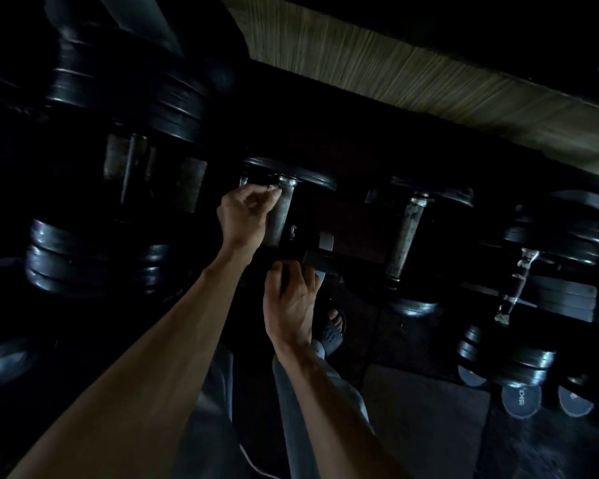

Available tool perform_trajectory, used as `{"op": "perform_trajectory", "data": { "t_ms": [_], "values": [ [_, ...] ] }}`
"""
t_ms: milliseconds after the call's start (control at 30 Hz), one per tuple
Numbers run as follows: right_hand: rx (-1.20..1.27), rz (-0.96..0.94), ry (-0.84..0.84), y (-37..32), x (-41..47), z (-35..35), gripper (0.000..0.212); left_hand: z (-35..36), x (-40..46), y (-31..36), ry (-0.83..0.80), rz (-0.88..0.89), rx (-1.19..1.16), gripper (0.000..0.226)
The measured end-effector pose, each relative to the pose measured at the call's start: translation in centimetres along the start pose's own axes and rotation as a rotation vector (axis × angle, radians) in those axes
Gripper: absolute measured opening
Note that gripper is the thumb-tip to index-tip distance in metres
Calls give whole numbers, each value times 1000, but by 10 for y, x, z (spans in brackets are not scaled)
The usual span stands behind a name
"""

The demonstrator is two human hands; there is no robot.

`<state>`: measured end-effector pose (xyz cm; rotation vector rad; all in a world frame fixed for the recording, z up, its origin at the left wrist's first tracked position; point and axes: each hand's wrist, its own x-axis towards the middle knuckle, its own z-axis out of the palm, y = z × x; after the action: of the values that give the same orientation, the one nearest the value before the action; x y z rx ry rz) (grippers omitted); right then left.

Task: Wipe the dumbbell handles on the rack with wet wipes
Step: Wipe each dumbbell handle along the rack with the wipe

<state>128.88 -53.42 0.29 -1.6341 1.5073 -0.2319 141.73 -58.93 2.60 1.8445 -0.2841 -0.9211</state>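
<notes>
We reach into the dark metal dumbbell rack (339, 216).
Our left hand (244, 216) curls against the dull steel dumbbell handle (281, 212), near its upper black plate; our right hand (291, 302) grips something dark below, wipe unseen.

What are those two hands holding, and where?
Left hand pinches something small beside the dumbbell handle, too dark to identify. Right hand grips a dark object near the handle's lower end; unclear what.

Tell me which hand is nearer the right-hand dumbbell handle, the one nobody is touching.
Right. The right hand sits lower and to the left of that handle; the left hand is farther left, at the neighbouring handle.
</notes>
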Motion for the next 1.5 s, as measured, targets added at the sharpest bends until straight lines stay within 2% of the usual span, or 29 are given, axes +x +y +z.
{"op": "perform_trajectory", "data": {
  "t_ms": [100, 267, 433, 533, 633, 867, 1033, 1167, 1333, 1500],
  "values": [
    [35, 25, -10, -1, 0, -2, 51, 1, 10, -1, -18, -25, -64, 11],
    [63, 5, 122, -6, -2, 2, 46, -17, -9, -12, -129, 84, 214, 16],
    [57, -21, 154, -3, -1, 7, 44, -20, 13, -15, -173, 11, 98, 15],
    [85, -32, 239, -4, -3, 11, 39, -24, -3, -22, -173, 121, 226, 9],
    [112, -9, 277, -6, -4, 15, 40, -27, -7, -20, -184, 180, 313, 12],
    [108, -28, 254, -3, -2, 14, 32, -16, -21, -20, -101, 197, 331, 12],
    [102, -36, 199, 0, 0, 13, 30, -14, -8, -11, -68, 112, 331, 13],
    [89, -20, 149, 3, 0, 11, 37, -19, -24, -17, -123, 158, 439, 12],
    [109, 3, 116, -1, -2, 5, 45, -27, -13, -17, -185, 97, 451, 14],
    [142, 2, 136, -7, -5, 2, 43, -33, -28, -29, -228, 211, 545, 20]
  ]
}}
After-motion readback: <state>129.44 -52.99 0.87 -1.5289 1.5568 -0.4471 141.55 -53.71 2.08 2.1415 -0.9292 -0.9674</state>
